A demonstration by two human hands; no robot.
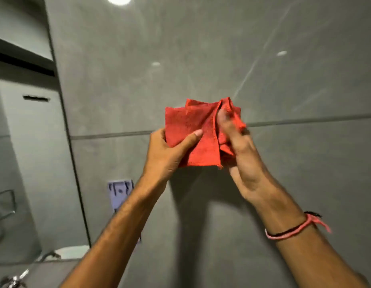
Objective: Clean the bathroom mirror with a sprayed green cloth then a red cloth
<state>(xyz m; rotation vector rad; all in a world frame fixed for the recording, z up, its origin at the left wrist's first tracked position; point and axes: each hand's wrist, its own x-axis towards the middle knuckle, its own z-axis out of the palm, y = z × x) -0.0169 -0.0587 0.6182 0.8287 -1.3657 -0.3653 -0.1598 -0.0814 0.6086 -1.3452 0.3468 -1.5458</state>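
Held up before the grey wall, the red cloth (pixel 192 134) sits between both hands, the left hand (pixel 168 154) pinching its flat left half, the right hand (pixel 240 154) gripping the bunched right folds, neither nearer.

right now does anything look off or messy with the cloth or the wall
Nothing looks damaged or spilled. The red cloth is bunched and unevenly folded between the left hand and right hand, held up in front of the grey wall, which shows faint diagonal streaks.
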